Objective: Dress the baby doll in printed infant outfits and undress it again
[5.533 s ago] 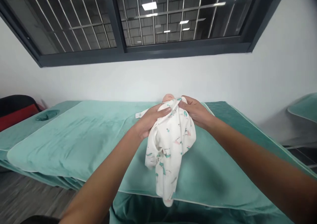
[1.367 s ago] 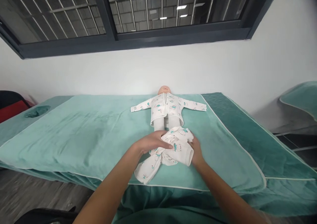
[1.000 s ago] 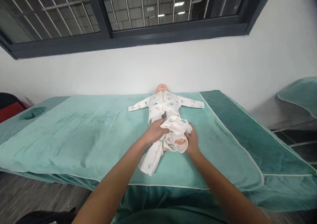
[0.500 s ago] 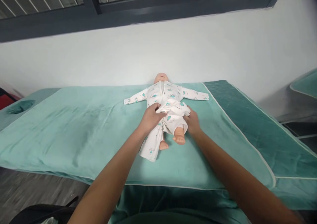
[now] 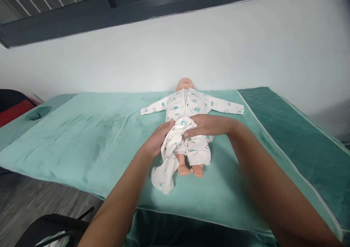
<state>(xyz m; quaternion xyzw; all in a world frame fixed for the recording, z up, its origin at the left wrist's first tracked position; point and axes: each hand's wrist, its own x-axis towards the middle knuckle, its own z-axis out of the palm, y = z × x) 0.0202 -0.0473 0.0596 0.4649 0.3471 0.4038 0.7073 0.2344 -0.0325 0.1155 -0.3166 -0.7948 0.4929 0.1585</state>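
A baby doll (image 5: pixel 185 83) lies on its back on the green bed, its head by the wall and both sleeves stretched out. It wears a white printed shirt (image 5: pixel 195 105). White printed pants (image 5: pixel 199 150) cover its leg on the right, with the foot out of the cuff. The other pant leg (image 5: pixel 163 176) hangs loose beside the bare leg on the left. My left hand (image 5: pixel 160 136) is closed on the left edge of the pants. Across the doll's waist, my right hand (image 5: pixel 203 125) grips the bunched cloth of the pants between thumb and fingers.
The padded green bed (image 5: pixel 95 141) runs along a white wall (image 5: pixel 153 57) below a dark window frame (image 5: pixel 153 6). A black bag (image 5: pixel 54 225) is at the lower left. Something red and black (image 5: pixel 15 110) stands at the far left.
My right hand has moved from the doll's side on the right to across its waist. The pant leg on the right now lies lower and straighter. The view has shifted slightly.
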